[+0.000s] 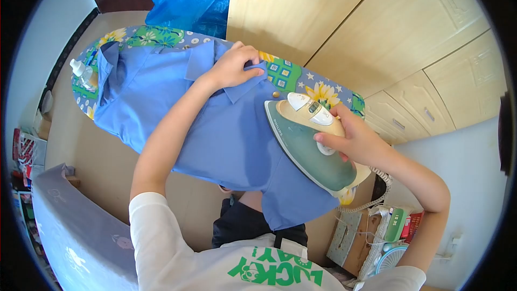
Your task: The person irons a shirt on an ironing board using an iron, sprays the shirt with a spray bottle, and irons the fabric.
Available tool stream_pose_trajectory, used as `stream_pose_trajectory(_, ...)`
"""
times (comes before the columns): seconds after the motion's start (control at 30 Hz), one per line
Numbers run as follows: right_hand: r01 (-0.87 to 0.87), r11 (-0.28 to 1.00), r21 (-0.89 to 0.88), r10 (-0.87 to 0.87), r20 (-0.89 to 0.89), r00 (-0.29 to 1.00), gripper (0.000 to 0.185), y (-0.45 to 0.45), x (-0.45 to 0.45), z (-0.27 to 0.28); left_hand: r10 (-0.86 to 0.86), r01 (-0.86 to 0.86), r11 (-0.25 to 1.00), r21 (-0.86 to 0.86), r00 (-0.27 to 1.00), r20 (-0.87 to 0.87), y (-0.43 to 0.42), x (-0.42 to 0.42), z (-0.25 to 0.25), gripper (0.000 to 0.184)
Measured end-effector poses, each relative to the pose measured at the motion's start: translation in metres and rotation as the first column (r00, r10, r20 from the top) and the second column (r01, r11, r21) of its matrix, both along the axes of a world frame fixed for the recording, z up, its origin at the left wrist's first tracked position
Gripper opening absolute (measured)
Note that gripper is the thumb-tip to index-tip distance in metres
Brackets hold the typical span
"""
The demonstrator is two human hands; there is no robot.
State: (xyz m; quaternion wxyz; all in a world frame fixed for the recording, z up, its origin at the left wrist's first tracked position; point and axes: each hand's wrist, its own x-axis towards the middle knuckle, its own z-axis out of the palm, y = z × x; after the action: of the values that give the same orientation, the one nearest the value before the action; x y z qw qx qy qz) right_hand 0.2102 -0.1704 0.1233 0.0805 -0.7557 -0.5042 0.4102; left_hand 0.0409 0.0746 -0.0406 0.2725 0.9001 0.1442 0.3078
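A blue shirt (215,129) lies spread over a flower-patterned ironing board (323,92), its lower part hanging past the near edge. My left hand (235,67) pinches the shirt's fabric near the board's far edge. In my right hand (350,137) is the handle of a green and cream iron (307,143), which rests tilted across the right part of the shirt. A darker patch shows on the cloth left of the iron. The shirt's collar (109,70) is at the board's left end, beside a clear spray bottle (83,74) with a white top.
Pale wooden cabinets (344,27) stand behind the board. A coiled cord (383,186) hangs at its right end, above a box (350,237) and a small fan (392,260). A light purple covered piece (81,226) is at the lower left. Blue plastic (186,8) hangs beyond the board.
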Motion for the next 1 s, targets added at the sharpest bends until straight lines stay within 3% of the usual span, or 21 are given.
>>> stream_pose_trajectory(0.13, 0.020, 1.000, -0.002, -0.020, -0.021, 1.000, 0.050, 0.000, -0.001, 0.002, 0.061, -0.063, 0.998, -0.028, 0.997, -0.037, -0.009, -0.001, 0.006, 0.023)
stream_pose_trajectory(0.2, 0.042, 0.999, -0.004, -0.042, -0.036, 0.998, 0.050, -0.001, 0.001, -0.001, 0.115, -0.111, 0.987, 0.113, 0.993, -0.033, -0.012, -0.002, 0.005, 0.023)
stream_pose_trajectory(0.27, 0.100, 0.992, 0.081, -0.097, -0.042, 0.994, 0.051, -0.002, 0.004, -0.008, 0.115, -0.108, 0.989, 0.102, 0.991, -0.064, -0.013, -0.003, 0.008, 0.022)
stream_pose_trajectory(0.8, 0.141, 0.990, 0.006, -0.141, 0.010, 0.990, 0.043, -0.003, 0.006, 0.005, 0.099, -0.088, 0.986, 0.143, 0.992, -0.076, -0.011, -0.004, 0.005, 0.021)
stream_pose_trajectory(0.87, 0.054, 0.997, 0.062, -0.065, 0.196, 0.978, 0.040, -0.002, 0.013, 0.007, 0.099, -0.089, 0.986, 0.138, 0.993, -0.069, -0.010, -0.003, 0.003, 0.021)
stream_pose_trajectory(0.9, 0.053, 0.997, 0.057, -0.063, 0.206, 0.976, 0.040, -0.004, 0.028, 0.000, 0.101, -0.091, 0.986, 0.140, 0.993, -0.068, -0.010, -0.003, 0.003, 0.021)
stream_pose_trajectory(0.97, -0.234, 0.938, 0.256, 0.120, 0.393, 0.912, 0.039, -0.007, 0.056, -0.014, 0.101, -0.093, 0.987, 0.129, 0.993, -0.060, -0.011, -0.004, 0.003, 0.020)
stream_pose_trajectory(1.0, -0.237, 0.939, 0.250, 0.121, 0.404, 0.907, 0.039, -0.007, 0.060, -0.011, 0.103, -0.094, 0.988, 0.124, 0.993, -0.063, -0.012, -0.003, 0.004, 0.020)
